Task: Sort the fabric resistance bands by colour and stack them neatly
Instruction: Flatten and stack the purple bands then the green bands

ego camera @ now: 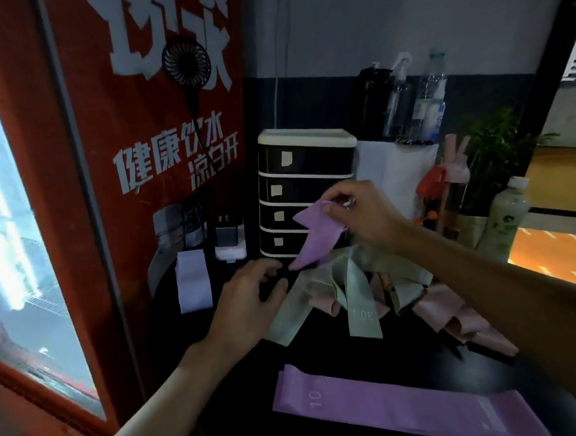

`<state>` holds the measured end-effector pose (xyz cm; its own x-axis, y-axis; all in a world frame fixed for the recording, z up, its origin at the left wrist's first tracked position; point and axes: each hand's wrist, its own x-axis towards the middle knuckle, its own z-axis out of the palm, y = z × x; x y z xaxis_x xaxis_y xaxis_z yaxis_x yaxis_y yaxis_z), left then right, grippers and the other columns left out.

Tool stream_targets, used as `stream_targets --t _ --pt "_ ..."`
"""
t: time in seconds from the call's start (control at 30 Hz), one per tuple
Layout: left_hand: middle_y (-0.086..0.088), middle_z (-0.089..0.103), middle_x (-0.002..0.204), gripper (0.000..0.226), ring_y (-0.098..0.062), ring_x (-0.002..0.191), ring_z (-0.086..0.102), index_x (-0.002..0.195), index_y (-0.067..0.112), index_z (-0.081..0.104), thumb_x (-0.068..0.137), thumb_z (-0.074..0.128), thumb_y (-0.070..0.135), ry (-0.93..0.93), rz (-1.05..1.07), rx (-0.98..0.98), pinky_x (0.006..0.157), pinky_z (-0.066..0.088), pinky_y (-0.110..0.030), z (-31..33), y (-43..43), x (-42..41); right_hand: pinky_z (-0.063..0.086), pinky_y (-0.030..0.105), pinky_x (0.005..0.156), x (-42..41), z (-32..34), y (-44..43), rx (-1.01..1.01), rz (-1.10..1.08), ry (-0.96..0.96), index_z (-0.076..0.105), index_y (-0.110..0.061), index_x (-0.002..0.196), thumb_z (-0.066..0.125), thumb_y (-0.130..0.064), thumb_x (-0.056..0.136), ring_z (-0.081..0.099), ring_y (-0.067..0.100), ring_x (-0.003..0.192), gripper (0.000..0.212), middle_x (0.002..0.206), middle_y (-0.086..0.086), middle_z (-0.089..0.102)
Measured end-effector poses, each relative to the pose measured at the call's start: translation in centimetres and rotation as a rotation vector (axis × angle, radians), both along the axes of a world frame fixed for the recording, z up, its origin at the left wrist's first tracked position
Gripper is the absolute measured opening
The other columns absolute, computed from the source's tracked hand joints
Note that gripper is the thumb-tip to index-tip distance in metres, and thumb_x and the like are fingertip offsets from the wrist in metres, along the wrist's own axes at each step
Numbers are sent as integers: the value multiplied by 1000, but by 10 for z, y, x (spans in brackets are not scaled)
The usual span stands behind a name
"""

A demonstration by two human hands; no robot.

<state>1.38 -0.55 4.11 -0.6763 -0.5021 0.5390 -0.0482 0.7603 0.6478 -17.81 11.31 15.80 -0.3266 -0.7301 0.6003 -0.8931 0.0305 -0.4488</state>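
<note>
1. On the dark table (339, 359), a tangled heap of fabric resistance bands lies in the middle: green bands (318, 297) to the left and centre, pink bands (454, 312) to the right, with the two colours overlapping.
2. One green strip at the front of the heap shows the marking "30" (362, 314).
3. Right grip (357, 213): thumb and fingertips pinch the upper end of a purple band (315, 239). The band hangs crumpled above the heap, in front of the black drawer unit (307, 189); its lower tip is just above the green bands.
4. Left grip (247, 297): relaxed, fingers loosely curved, holding nothing. It hovers just left of the heap, fingertips near the lower tip of the raised purple band. Whether they touch the band cannot be told.
5. A second purple band, marked "10" (393, 410), lies flat and straight along the near edge of the table, apart from the heap.
6. A pale lilac band (193, 281) lies flat at the far left of the table, well apart from the heap, beside the red cabinet (86, 196).
7. Behind it, a white charger (229, 241) stands against the cabinet, and a small black fan (186, 64) hangs on the cabinet face.
8. Bottles (431, 98) and a green plant (491, 151) stand at the back right.
</note>
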Motion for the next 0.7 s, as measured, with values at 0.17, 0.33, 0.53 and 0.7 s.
stream_targets --t 0.17,0.33,0.53,0.7 --pt "15 62 99 33 5 90 58 121 28 56 91 69 25 125 -92 24 73 41 -5 55 21 -8 43 10 63 20 15 35 -68 27 -46 72 -11 95 67 -8 89 57 -5 72 9 80 -13 65" --pt "6 67 86 14 -7 78 63 105 21 68 92 69 16 201 -179 -50 67 50 -19 82 46 -16 50 18 69 37 25 68 -97 93 -122 71 -10 95 66 -3 89 62 12 80 11 89 5 70" --pt "2 71 76 13 -15 69 67 88 17 74 96 64 14 227 -232 -32 64 56 -36 99 68 -20 52 29 73 44 26 102 -114 111 -156 72 -12 91 67 -2 88 64 24 83 11 87 7 71" --pt "1 72 78 13 -13 57 65 98 16 74 96 63 9 273 -245 70 56 51 -21 121 84 -19 56 29 81 43 21 126 -84 43 -190 70 -18 92 72 -4 84 66 12 89 17 94 -1 70"
